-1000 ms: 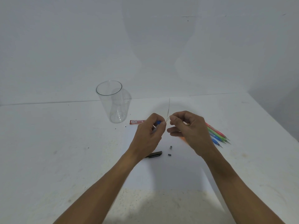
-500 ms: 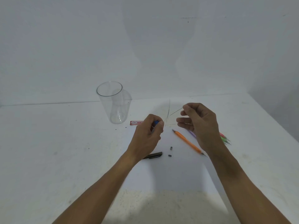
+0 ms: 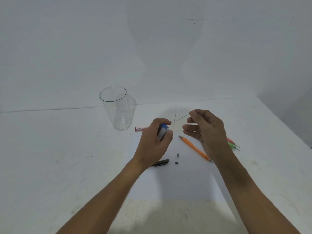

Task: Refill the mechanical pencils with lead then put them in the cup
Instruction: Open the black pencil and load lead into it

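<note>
My left hand is closed around a small clear lead case with a blue cap, held above the table. My right hand pinches a thin lead stick between thumb and forefinger, its free end pointing left toward the case. An orange mechanical pencil lies on the table under my right hand. Pink and green pencils poke out from behind my right wrist. The clear plastic cup stands upright and holds nothing, back left of my hands.
A red lead box lies between the cup and my left hand. A black pencil or cap and two small dark parts lie on a white sheet near my wrists. The table's right edge runs diagonally at far right.
My right hand drew the lead out of the case and moved right and up, uncovering the orange pencil. My left hand tilted the case slightly and stayed in place.
</note>
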`<state>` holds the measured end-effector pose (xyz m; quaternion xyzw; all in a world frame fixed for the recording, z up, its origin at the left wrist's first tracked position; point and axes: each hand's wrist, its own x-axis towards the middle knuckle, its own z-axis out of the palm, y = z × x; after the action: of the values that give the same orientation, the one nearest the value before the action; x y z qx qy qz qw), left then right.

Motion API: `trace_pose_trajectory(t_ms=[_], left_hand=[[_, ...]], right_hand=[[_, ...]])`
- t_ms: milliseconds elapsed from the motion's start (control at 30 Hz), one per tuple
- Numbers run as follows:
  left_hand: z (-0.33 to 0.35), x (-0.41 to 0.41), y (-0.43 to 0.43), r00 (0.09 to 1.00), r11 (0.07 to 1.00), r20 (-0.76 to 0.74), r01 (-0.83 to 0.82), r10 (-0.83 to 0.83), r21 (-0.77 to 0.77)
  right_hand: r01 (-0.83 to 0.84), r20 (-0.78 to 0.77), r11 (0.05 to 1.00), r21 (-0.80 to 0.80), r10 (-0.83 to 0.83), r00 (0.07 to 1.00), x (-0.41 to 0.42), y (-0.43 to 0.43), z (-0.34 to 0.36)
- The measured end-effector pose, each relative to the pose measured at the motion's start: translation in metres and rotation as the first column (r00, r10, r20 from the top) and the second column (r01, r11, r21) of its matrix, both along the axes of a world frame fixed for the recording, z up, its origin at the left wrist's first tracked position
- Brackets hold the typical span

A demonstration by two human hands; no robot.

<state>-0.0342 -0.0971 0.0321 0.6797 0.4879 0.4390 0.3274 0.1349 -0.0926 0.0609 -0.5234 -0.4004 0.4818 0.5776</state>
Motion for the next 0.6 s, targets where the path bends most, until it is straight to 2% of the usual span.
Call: trace_pose_trajectory(t_ms=[433,600], left_hand=[[-0.012,-0.001,0.006,1.0,0.999,0.025,0.013,-0.012,-0.046],[-0.012,-0.002,0.007,1.0,1.0,-0.027,-0.01,0.01,0.003]], right_hand=[[0.022,-0.06,0.999,-0.036,-0.024,0.998,0.0,-0.003,-0.006],[0.024,-0.078,0.998,-0.056,-0.028,0.997,0.001,-0.004,-0.01]])
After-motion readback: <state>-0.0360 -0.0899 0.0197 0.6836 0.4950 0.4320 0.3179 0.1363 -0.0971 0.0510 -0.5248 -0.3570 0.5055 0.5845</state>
